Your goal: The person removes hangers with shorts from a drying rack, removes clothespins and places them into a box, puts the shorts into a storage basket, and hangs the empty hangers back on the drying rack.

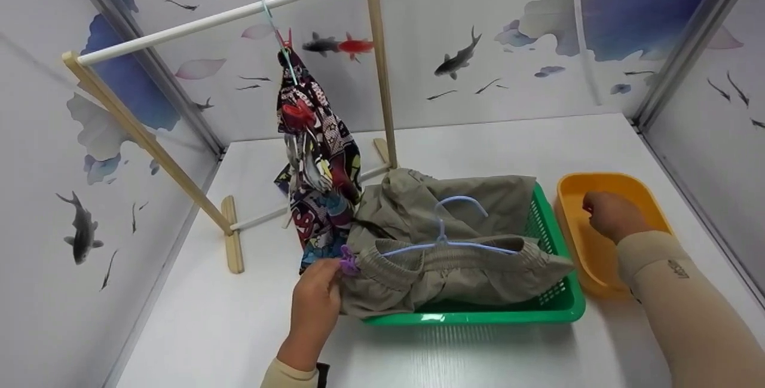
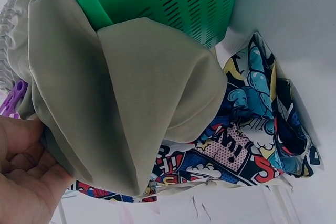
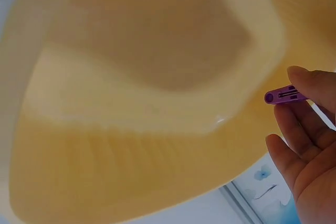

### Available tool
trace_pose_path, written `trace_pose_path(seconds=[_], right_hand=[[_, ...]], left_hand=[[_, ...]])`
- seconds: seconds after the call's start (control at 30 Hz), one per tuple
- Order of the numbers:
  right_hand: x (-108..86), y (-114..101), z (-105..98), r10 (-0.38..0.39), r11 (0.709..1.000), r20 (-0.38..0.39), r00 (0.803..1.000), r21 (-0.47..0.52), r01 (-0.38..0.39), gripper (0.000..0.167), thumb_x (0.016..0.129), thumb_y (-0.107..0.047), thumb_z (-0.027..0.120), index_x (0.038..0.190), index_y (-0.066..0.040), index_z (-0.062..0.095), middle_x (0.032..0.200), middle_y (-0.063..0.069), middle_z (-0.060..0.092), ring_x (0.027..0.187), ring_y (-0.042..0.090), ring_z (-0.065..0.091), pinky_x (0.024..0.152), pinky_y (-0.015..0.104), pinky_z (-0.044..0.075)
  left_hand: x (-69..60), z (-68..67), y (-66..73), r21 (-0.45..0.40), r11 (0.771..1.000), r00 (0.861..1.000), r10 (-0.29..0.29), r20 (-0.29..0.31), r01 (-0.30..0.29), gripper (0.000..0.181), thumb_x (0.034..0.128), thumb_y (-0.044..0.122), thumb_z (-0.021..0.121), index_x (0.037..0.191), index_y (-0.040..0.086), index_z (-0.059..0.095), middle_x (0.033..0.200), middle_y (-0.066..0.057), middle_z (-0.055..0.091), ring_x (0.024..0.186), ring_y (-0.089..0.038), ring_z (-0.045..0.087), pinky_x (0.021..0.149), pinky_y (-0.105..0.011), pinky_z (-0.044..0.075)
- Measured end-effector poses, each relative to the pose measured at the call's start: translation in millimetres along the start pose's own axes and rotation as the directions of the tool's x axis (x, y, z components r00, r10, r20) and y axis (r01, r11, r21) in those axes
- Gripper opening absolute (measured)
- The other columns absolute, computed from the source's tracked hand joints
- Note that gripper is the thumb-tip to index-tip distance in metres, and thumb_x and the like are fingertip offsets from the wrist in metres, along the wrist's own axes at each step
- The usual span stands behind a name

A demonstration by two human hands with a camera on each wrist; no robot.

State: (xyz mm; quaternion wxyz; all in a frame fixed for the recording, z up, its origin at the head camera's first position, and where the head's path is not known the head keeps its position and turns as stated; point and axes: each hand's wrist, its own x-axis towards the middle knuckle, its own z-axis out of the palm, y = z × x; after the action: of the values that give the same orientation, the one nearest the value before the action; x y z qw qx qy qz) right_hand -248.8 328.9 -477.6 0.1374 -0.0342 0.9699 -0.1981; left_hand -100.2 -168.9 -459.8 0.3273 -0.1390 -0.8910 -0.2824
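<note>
Printed garment: hangs from rack [image 1: 222,15] toward counter's [image 1: 239,328] left side, hem down beside the khaki cloth – could snag if both get lifted together.
Left hand: [image 1: 315,298] fingers closed in a pinch on the cloth at the waist; easing off too soon could let that side sag.
Left peg: [image 1: 348,260] purple, at waistband's left end; bite on hanger not visible, so a shallow grip might slip.
Khaki garment: [image 1: 454,283] slumped in and over green basket [image 1: 472,317], mid-counter; heavy-looking folds may drag the waist off the hanger.
Hanger: [image 1: 441,243] pale blue, hook up, bar inside waist; tilting could spill the unpegged right end.
Right hand: [image 1: 615,217] over orange tub [image 1: 588,250] by counter's right edge, thumb and finger pinching second peg [image 3: 286,95] – light fingertip hold, easy to drop.
Garment look: plain khaki, gathered elastic waistband, soft wrinkles, left corner draped outside basket.
</note>
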Motion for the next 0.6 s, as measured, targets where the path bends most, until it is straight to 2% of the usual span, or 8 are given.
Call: trace_pose_path(seconds=[0.07, 0.3, 0.6], right_hand=[[0.2, 0, 3, -0.006, 1.000, 0.002, 1.000, -0.021, 0.006, 0.021, 0.092, 0.005, 0.053, 0.112, 0.012, 0.056, 0.109, 0.031, 0.060, 0.092, 0.041, 0.055, 0.091, 0.063, 0.044], [2.1, 0, 17, -0.112, 0.978, -0.011, 0.994, -0.178, 0.108, 0.013, 0.088, 0.005, 0.062, 0.101, 0.007, 0.060, 0.095, 0.025, 0.066, 0.077, 0.033, 0.060, 0.081, 0.056, 0.052], [0.1, -4, 30, -0.070, 0.981, 0.058, 0.996, -0.180, 0.079, 0.015, 0.087, -0.009, 0.071, 0.097, -0.001, 0.063, 0.074, 0.003, 0.061, 0.070, 0.025, 0.054, 0.081, 0.052, 0.053]], left_hand=[[-0.1, 0.4, -0.4, -0.005, 1.000, 1.000, 0.001, -0.003, -0.001, 0.025, 0.0737, -0.022, 0.067, 0.087, -0.001, 0.069, 0.086, -0.007, 0.067, 0.080, -0.021, 0.065, 0.073, -0.035, 0.058], [-0.9, 1.6, -0.5, 0.012, 1.000, 1.000, -0.013, 0.000, 0.013, 0.027, 0.0730, -0.023, 0.065, 0.088, -0.002, 0.070, 0.086, -0.009, 0.068, 0.083, -0.023, 0.066, 0.074, -0.035, 0.058], [-1.0, 2.2, -0.6, 0.010, 1.000, 1.000, -0.011, 0.001, 0.011, 0.028, 0.0726, -0.024, 0.066, 0.088, -0.001, 0.070, 0.087, -0.009, 0.068, 0.083, -0.022, 0.066, 0.074, -0.035, 0.058]])
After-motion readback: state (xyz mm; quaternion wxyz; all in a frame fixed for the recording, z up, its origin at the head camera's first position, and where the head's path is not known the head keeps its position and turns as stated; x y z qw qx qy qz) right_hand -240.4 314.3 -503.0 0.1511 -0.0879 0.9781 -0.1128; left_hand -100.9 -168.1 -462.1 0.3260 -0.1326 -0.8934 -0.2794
